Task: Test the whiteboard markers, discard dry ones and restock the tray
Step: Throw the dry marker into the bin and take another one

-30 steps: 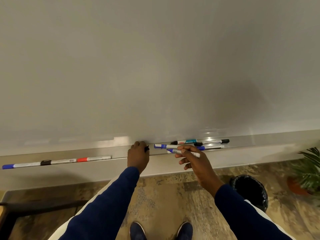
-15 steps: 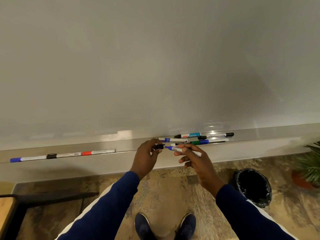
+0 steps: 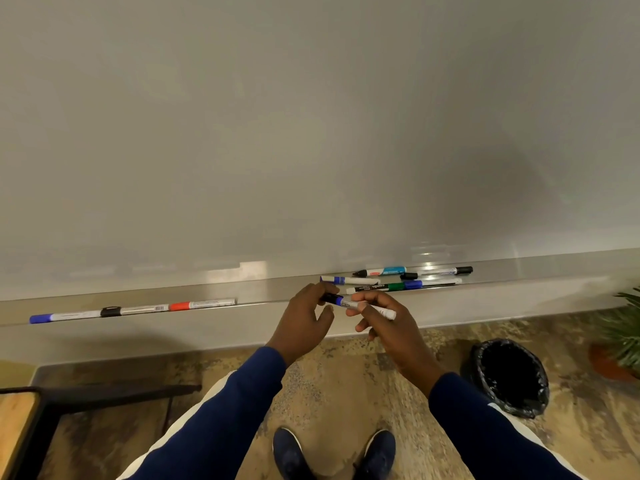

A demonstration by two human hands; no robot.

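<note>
Marker: a white marker [image 3: 375, 310] with a blue band near its tip is held level just in front of the tray, tip pointing left.
Right hand: the right hand [image 3: 391, 329] pinches the marker's barrel between thumb and curled fingers; the rear end sticks out to the right.
Left hand: the left hand [image 3: 303, 322] has thumb and forefinger closed round a black cap [image 3: 327, 298], the other fingers loosely curled.
Cap: it meets the marker's tip end; it looks partly pushed on, though blur leaves that unsure.
Tray: a long metal tray [image 3: 263, 292] runs along the foot of the whiteboard [image 3: 311, 133].
Tray, left part: a blue-capped marker [image 3: 65, 317], a black-capped marker [image 3: 138, 310] and a red-capped marker [image 3: 202, 304] lie end to end.
Tray, right part: five markers lie close together behind the hands: a blue-tipped marker [image 3: 348, 280], a teal-labelled marker [image 3: 381, 271], a black-ended marker [image 3: 440, 271], a green-banded marker [image 3: 377, 288] and a blue-banded marker [image 3: 433, 283] in line with it.
Floor: a bin [image 3: 509, 375] with a black liner stands to the right, near a potted plant [image 3: 623, 327]; a wooden table [image 3: 17, 420] shows at lower left, and dark shoes [image 3: 287, 452] at the bottom.
</note>
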